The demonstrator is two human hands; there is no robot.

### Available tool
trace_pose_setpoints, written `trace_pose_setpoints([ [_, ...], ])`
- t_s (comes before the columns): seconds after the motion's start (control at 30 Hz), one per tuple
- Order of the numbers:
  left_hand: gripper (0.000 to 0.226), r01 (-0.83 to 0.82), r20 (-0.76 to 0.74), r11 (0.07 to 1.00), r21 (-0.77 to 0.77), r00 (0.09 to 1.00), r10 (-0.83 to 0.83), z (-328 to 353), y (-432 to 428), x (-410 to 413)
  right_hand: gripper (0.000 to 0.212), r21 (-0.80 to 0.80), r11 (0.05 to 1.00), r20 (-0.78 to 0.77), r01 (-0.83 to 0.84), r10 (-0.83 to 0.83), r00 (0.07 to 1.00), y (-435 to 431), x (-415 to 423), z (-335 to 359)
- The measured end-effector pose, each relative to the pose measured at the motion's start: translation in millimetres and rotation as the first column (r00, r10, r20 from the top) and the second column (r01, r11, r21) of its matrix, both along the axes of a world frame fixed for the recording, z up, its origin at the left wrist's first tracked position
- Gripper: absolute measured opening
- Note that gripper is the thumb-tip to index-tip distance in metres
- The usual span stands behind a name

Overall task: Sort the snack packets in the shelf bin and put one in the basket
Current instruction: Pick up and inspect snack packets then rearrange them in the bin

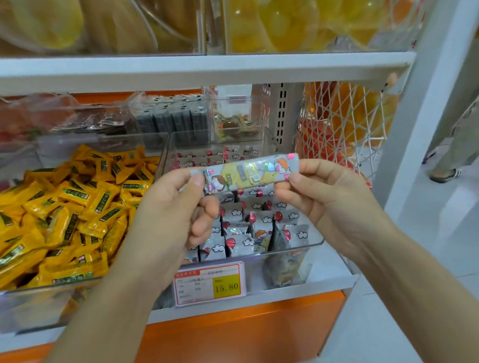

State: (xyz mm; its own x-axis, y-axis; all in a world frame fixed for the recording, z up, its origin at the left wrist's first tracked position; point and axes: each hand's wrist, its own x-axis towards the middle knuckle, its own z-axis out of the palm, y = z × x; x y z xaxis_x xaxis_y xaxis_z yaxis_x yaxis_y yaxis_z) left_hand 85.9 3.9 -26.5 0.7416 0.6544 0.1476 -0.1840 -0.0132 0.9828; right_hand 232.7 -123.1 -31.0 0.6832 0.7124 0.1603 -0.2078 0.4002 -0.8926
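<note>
Holding the long grey snack packet [250, 172] level above the clear shelf bin [306, 244], I have it pinched at both ends. My left hand [175, 210] takes the left seal between thumb and forefinger, and my right hand [326, 198] takes the right seal. The packet hangs clear of the matching cloud-print packets [246, 223] standing in rows below.

To do this well, I judge the grip should stay on the seals, not the soft middle. One hand should let go before the other carries the packet off, so it does not twist. I should lift straight up to avoid toppling the rows.

A white mesh basket [340, 113] hangs to the right, but I cannot tell whether it is the target.
</note>
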Motion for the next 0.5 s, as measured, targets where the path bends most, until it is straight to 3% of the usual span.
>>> trace_pose_setpoints([
  [0.3,0.025,0.014,-0.003,0.992,0.128,1.000,-0.013,-0.9,2.6,-1.9,0.016,-0.055,0.987,0.255,0.152,-0.133,0.958,0.3,-4.0,1.6],
  [0.5,0.047,-0.013,-0.104,0.984,0.180,0.994,0.032,-2.3,4.8,-1.2,0.013,-0.103,0.976,0.351,0.192,-0.145,0.925,0.4,-5.3,1.6],
])
